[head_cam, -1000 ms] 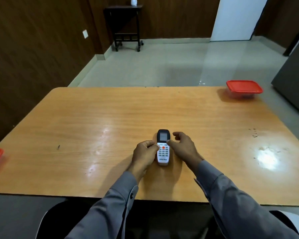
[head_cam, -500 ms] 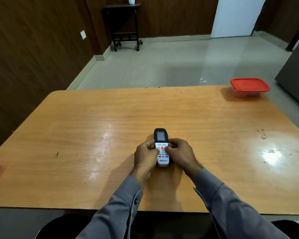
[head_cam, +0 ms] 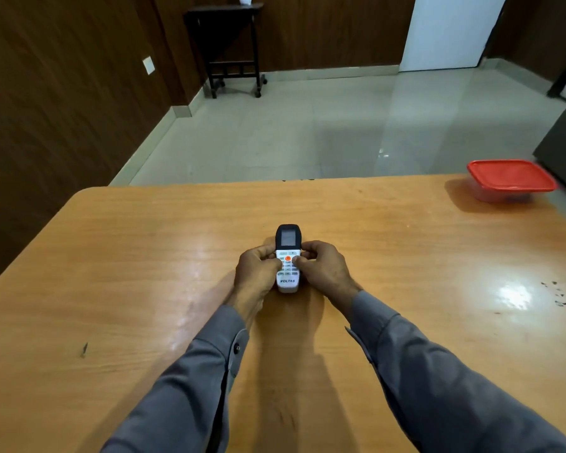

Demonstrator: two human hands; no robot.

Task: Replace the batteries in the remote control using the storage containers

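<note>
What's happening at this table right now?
A person in grey sleeves grips a white remote control with both hands, the left hand and the right hand, over a wooden table. Its buttons face up, so the battery side is out of sight. A red-lidded container sits closed at the far right corner.

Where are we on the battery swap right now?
Done: nothing visible yet. The remote control is face up, buttons showing, so its battery cover is out of sight. In hand: the left hand and right hand both grip the remote over the table. Left: open it, swap batteries; the red-lidded container is closed at the far right corner.
</note>
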